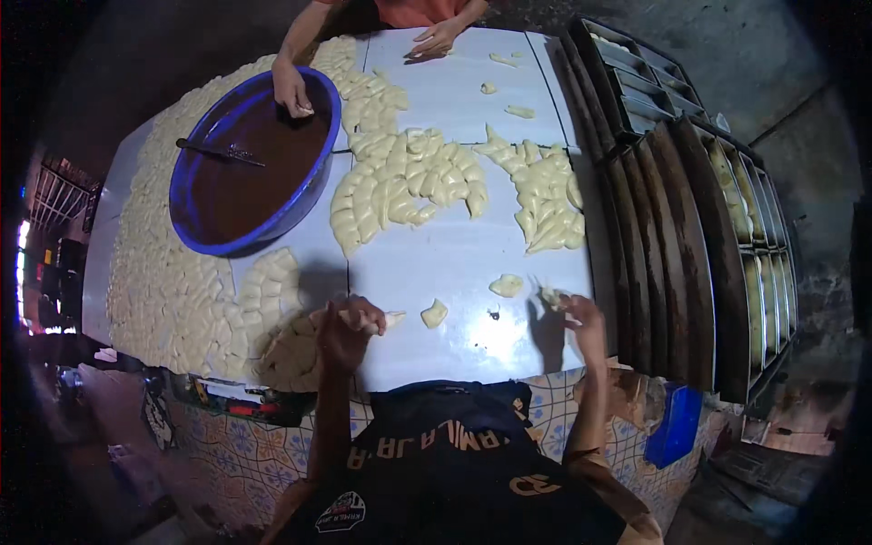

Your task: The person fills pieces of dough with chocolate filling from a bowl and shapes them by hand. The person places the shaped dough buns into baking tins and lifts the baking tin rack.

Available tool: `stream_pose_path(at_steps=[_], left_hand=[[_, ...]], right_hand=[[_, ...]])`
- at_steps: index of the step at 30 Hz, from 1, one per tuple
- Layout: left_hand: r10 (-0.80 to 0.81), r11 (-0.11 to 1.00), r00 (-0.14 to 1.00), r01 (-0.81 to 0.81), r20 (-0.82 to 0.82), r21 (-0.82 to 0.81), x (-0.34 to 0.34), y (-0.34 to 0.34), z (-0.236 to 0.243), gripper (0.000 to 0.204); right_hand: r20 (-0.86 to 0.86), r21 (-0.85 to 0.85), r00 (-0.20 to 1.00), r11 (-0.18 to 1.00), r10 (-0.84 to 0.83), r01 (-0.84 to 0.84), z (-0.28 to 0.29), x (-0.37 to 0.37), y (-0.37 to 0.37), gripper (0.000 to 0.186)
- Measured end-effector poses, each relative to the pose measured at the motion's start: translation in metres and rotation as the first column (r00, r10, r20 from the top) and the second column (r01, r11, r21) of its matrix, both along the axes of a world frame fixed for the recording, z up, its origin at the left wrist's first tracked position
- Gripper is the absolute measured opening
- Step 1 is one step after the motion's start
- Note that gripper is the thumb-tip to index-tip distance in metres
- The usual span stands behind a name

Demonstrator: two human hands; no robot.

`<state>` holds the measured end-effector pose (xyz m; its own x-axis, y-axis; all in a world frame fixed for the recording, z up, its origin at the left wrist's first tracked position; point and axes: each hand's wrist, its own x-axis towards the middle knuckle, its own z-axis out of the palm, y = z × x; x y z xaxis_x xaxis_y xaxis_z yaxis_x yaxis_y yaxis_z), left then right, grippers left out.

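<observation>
My left hand (350, 327) is closed on a pale dough piece at the front of the white tiled table (463, 345). My right hand (577, 318) pinches another pale piece near the table's right side. Between them lie two loose dough pieces (434, 313), one slightly farther back. Masses of cut dough pieces (400, 182) cover the middle and left of the table. A large blue basin (304, 213) of dark brown paste, with a long dark utensil (218, 153) in it, stands at the left among the dough.
A co-worker's hand (289, 91) pinches something pale over the basin's far side; their other hand (436, 38) is at the far edge. Stacked dark metal trays (690, 263), the top ones divided and partly filled, stand along the right. A blue crate (672, 427) sits low at the right front.
</observation>
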<state>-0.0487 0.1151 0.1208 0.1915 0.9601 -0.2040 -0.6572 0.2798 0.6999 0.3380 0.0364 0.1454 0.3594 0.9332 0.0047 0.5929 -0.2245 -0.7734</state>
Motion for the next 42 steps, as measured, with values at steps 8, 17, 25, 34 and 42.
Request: stream_pose_path(at_steps=[8,17,25,34,42], left_hand=[[-0.317,0.908,0.736,0.418,0.598,-0.033,0.032,-0.027,0.020,0.075],[0.075,0.959,0.921,0.039,-0.383,0.281,0.038,-0.048,0.067,0.066],[0.363,0.840,0.645,0.086,-0.672,0.536,0.043,-0.058,0.058,0.032],[-0.103,0.989,0.994,0.100,-0.029,-0.108,0.038,-0.058,0.070,0.032],[-0.421,0.900,0.693,0.238,0.585,0.366,-0.014,0.046,0.081,0.119]], right_hand=[[-0.077,0.229,0.794,0.786,0.603,-0.575,0.064,-0.142,-0.004,0.042],[-0.761,0.200,0.589,0.962,0.272,-0.185,0.049,-0.179,0.033,0.036],[-0.559,0.214,0.743,0.930,0.368,-0.300,0.071,-0.209,0.024,0.025],[-0.271,0.505,0.577,0.624,0.770,-0.596,0.048,-0.218,0.054,0.048],[-0.682,0.313,0.416,0.754,0.602,-0.578,0.039,-0.205,0.077,0.115]])
